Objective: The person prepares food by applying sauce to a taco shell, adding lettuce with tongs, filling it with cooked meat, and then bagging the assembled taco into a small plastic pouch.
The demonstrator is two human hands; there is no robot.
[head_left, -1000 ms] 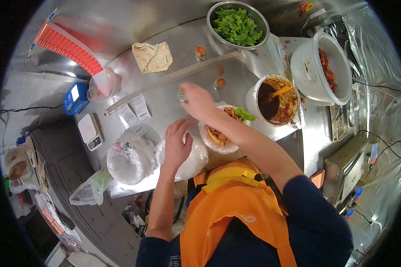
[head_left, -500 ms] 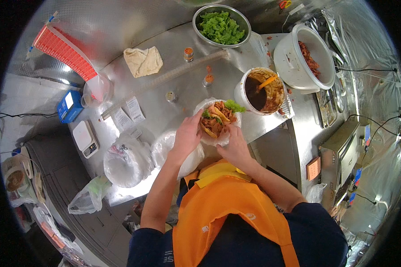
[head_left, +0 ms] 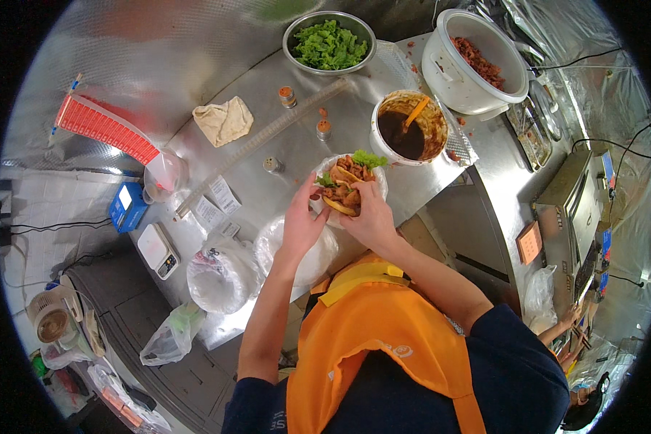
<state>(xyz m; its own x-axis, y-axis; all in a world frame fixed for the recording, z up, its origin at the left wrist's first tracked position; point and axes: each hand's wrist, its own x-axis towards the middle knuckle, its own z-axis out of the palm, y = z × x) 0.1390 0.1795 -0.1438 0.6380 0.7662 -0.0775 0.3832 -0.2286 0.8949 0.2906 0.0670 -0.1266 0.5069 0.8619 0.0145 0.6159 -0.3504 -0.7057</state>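
Observation:
Two flat buns stuffed with chopped meat and lettuce sit side by side in a bowl lined with clear plastic (head_left: 379, 189) at the table's near edge. Both hands are on the nearer stuffed bun (head_left: 340, 195). My left hand (head_left: 305, 220) grips its left side, fingers and thumb curled about the edge. From the right, my right hand (head_left: 372, 217) lays its fingers over the top of the bun, with the thumb at its near side. The farther stuffed bun (head_left: 351, 168) has a lettuce leaf poking out to the right. My fingers hide part of the bowl's rim.
A white tub of brown sauce (head_left: 380, 148) with an orange-handled utensil stands just right of the bowl. Beyond are a lettuce bowl (head_left: 369, 54) and a meat tub (head_left: 437, 79). Several shakers, a cloth (head_left: 223, 121), a scale (head_left: 158, 249) and plastic-wrapped stacks (head_left: 224, 278) lie leftward. Another person appears lower right.
My right fingers have moved from the bun's right side up over its top. The bun now looks slightly raised and tilted. Another person's hands have come into view at lower right.

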